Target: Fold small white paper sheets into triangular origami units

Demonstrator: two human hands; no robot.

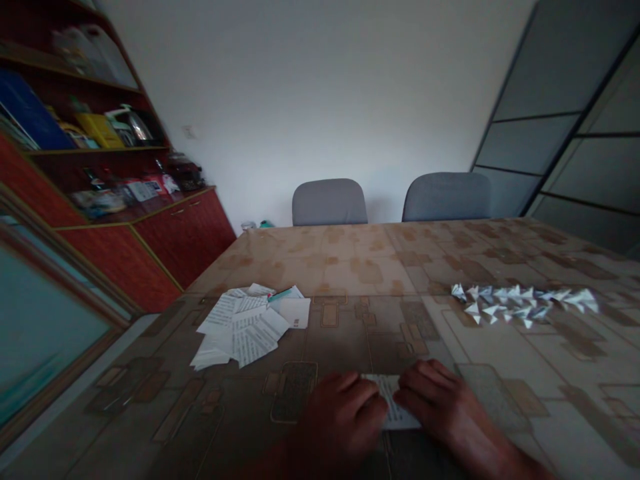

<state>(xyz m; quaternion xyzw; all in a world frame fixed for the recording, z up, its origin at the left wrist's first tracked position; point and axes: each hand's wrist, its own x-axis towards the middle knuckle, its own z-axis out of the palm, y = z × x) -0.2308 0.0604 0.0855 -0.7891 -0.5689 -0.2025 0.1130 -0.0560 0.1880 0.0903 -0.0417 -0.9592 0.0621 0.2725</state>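
Note:
A small printed sheet of paper lies on the table near its front edge, between my two hands. My left hand rests on the sheet's left end with its fingers curled over it. At the opposite end, my right hand grips the paper with bent fingers. Both thumbs meet the sheet's surface, and the hands cover its ends. Left of them and farther away is a loose pile of printed paper pieces. Several folded paper pieces with pointed shapes stand in rows at the right.
A patterned cloth covers the table. Two grey chairs, one at the left and one at the right, stand behind its far edge. A red-brown cabinet with loaded shelves is at the left; panelled doors are at the right.

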